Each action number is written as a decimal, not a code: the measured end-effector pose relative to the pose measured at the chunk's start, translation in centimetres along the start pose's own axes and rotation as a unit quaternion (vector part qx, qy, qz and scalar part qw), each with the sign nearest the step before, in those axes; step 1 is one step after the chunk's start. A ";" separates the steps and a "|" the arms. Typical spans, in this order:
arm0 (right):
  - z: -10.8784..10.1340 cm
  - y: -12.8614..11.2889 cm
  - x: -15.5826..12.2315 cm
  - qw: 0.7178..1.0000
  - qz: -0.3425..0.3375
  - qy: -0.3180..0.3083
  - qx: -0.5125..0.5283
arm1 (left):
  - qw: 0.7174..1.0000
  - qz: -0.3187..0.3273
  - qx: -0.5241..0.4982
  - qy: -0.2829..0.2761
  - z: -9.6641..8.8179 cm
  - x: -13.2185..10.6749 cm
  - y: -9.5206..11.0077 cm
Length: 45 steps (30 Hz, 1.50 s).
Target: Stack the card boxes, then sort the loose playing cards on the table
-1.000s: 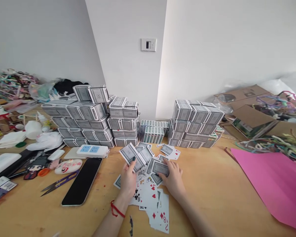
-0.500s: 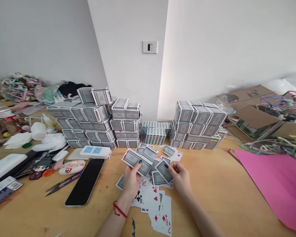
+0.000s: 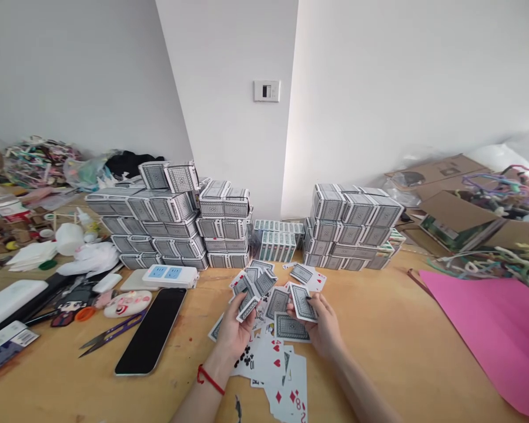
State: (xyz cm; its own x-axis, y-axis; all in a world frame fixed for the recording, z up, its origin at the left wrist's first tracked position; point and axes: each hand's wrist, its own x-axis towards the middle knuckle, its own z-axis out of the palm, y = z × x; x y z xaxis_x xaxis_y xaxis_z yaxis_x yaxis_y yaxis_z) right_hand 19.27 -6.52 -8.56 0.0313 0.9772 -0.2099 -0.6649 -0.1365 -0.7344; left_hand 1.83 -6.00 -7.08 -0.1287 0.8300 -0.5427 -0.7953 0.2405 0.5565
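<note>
Now the left hand (image 3: 235, 333) tilts its playing cards (image 3: 248, 305) more steeply.

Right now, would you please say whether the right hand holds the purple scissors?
No, the right hand holds at least one playing card, while the scissors lie on the table beside the phone.

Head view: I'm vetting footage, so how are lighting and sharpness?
In the head view, the wall is brighter right than left, the phone shows no strong glare, and the card in the right hand looks crisper than the far-left colourful bundle.
</note>
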 end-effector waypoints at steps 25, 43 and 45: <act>1.1 0.6 -1.4 0.986 0.002 -0.067 -0.150 | 0.997 0.039 0.055 -0.040 0.0 -0.1 -0.4; 1.5 0.5 -1.7 0.983 -0.029 -0.089 -0.156 | 0.992 0.041 0.091 -0.071 0.3 -0.4 -0.4; 1.4 0.5 -1.6 0.983 -0.036 -0.079 -0.159 | 0.992 0.047 0.089 -0.071 0.2 -0.4 -0.5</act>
State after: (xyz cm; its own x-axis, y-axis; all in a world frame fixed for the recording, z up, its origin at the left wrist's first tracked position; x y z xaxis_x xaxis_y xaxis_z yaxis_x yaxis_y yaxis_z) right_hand 17.83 -7.96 -7.71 -0.0640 0.9958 -0.0649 -0.3980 -0.0852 -0.9134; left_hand 2.40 -6.31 -7.01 -0.1017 0.9124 -0.3964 -0.6648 0.2341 0.7094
